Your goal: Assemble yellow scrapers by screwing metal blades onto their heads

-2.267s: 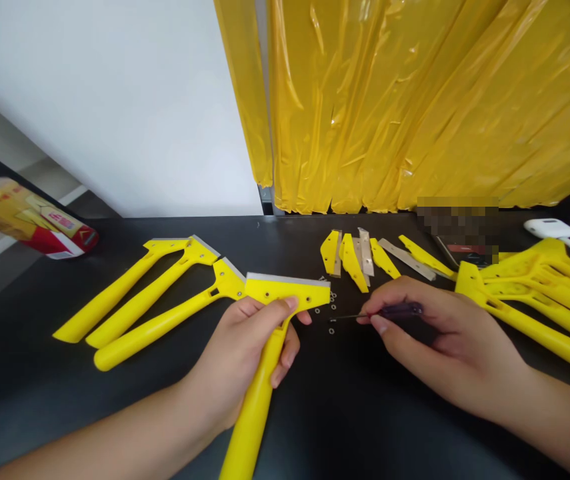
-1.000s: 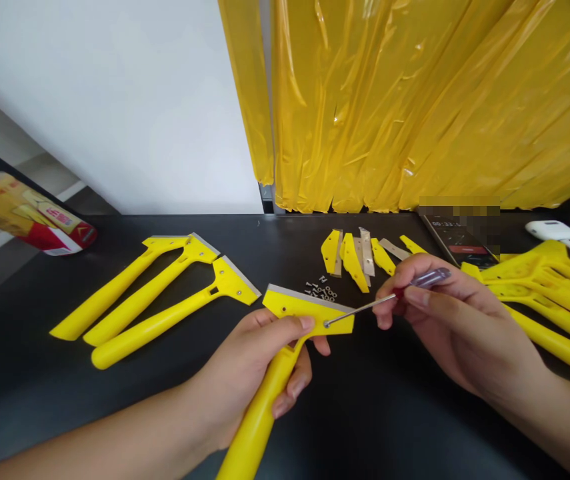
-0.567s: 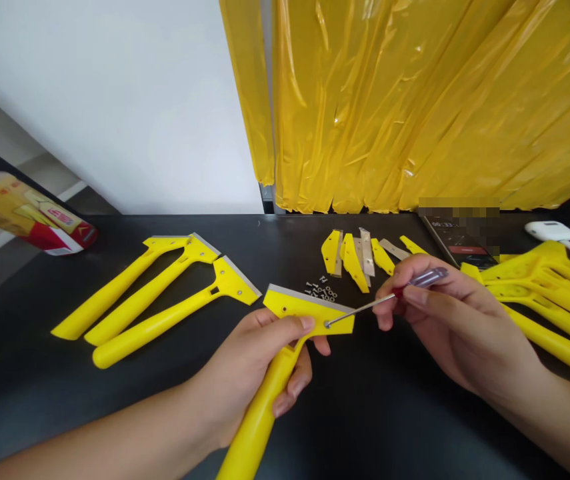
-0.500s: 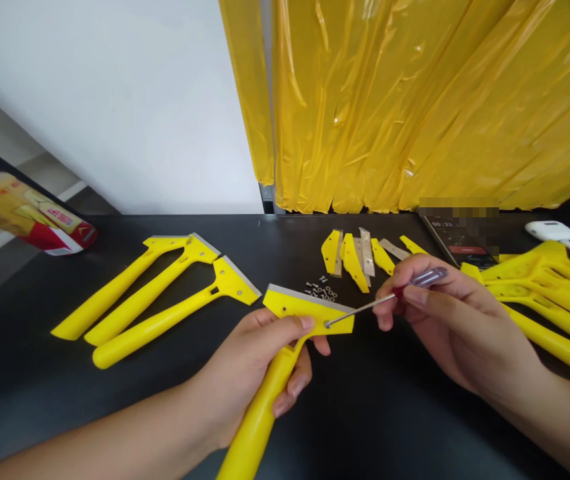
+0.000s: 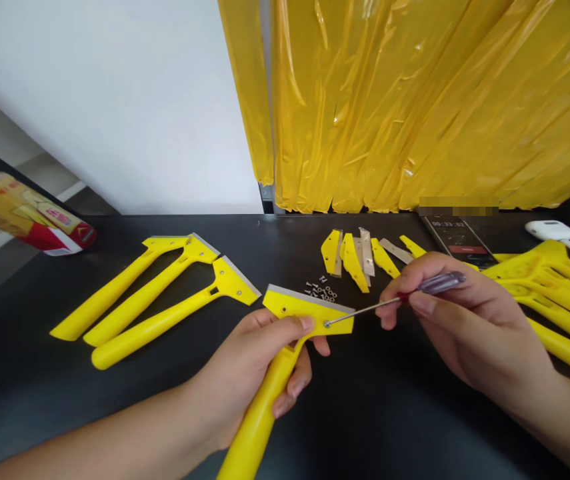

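A yellow scraper [image 5: 259,407] with a metal blade along its head is gripped by my left hand [image 5: 259,360], the thumb pressing on the head. My right hand [image 5: 455,320] pinches the clear handle of a small screwdriver [image 5: 365,309]. The screwdriver's tip touches a screw near the right end of the scraper head. Behind the head lie small loose screws and nuts [image 5: 322,291]. Farther back are loose yellow plates [image 5: 352,260] and metal blades [image 5: 366,252].
Three scrapers [image 5: 165,317] with blades lie at the left. Several yellow handles [image 5: 559,287] are piled at the right, near a phone [image 5: 455,237] and a white case [image 5: 549,231]. A packaged box [image 5: 29,213] stands far left.
My right hand and the screwdriver's handle have shifted slightly right, so the shaft lies at a lower angle. The tip stays on the screw; my left hand and the scraper hold still.
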### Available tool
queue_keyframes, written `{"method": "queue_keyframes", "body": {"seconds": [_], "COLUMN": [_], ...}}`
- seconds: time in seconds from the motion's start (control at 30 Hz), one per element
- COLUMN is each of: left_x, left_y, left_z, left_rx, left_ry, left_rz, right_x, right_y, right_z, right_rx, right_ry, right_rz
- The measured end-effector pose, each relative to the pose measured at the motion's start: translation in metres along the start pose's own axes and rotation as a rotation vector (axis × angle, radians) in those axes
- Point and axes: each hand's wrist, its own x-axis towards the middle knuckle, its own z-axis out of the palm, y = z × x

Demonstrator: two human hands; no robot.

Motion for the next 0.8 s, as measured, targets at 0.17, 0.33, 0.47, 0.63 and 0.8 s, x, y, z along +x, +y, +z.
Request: {"method": "queue_keyframes", "body": {"seconds": [0.17, 0.33, 0.47, 0.63, 0.8], "left_x": [0.0, 0.0, 0.0, 0.0, 0.001], "left_y": [-0.001, -0.002, -0.001, -0.001, -0.002], "left_z": [0.0, 0.0, 0.0, -0.001, -0.002], "left_rx": [-0.001, -0.004, -0.012, -0.025, -0.022], "left_ry": [0.008, 0.008, 0.009, 0.005, 0.008], "left_rz": [0.003, 0.005, 0.007, -0.006, -0.009], "right_x": [-0.005, -0.009, -0.01, -0.009, -0.009], "right_y": [-0.008, -0.022, -0.026, -0.022, -0.022], "right_z": [-0.001, 0.006, 0.008, 0.006, 0.005], "right_rx": [-0.143, -0.339, -0.387, -0.375, -0.398], "right_ry": [-0.044, -0.034, -0.024, -0.044, -0.054], "right_rz": [-0.076, -0.166, -0.185, -0.184, -0.197]}}
